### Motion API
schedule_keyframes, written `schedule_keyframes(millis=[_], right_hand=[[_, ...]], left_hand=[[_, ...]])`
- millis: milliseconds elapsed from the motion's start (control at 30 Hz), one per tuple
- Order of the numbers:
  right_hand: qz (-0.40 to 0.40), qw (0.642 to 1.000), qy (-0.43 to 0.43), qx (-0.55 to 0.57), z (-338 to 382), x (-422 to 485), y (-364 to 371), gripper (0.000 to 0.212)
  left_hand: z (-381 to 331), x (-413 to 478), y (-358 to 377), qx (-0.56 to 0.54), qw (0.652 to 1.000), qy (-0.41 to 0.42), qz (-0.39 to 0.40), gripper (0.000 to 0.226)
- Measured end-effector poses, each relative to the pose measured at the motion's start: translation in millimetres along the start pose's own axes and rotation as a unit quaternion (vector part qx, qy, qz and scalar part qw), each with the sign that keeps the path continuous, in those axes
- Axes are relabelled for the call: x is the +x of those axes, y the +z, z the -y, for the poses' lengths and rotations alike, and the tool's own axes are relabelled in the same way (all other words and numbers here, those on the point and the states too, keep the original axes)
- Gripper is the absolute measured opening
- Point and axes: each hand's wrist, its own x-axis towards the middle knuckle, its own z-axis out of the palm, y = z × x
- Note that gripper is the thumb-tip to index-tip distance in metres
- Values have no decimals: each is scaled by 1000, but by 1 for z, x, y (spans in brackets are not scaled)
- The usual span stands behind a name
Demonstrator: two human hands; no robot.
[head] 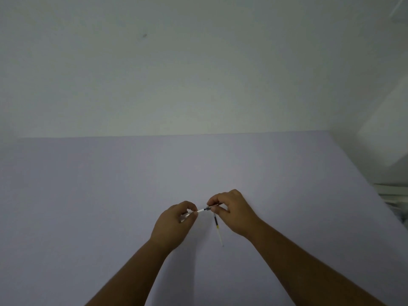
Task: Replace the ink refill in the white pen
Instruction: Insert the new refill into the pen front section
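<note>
Both hands meet over the middle of the pale lilac table (110, 206). My left hand (174, 224) pinches one end of a thin white pen part (202, 210), with a clear piece tucked in its palm. My right hand (231, 210) grips the dark end of that same part between thumb and fingers. Whether the two ends are joined or apart is too small to tell. A loose ink refill (218, 230), dark at the top, with a yellow band and a pale tube below, lies on the table just under my right hand.
A plain pale wall (176, 74) rises behind the table's far edge. The table's right edge runs diagonally down the frame, with blurred white objects (393, 195) beyond it at the right.
</note>
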Motion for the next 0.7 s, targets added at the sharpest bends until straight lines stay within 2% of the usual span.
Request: schedule_keyframes(millis=[200, 400, 700], right_hand=[[-48, 998, 21, 33, -1, -11, -18, 15], [-61, 994, 50, 72, -3, -16, -27, 15], [-17, 998, 37, 50, 4, -23, -28, 15]], left_hand=[[-12, 0, 3, -13, 1000, 4, -5, 6], [-19, 0, 6, -3, 1000, 10, -2, 5], [-32, 0, 11, 2, 999, 41, 6, 5]])
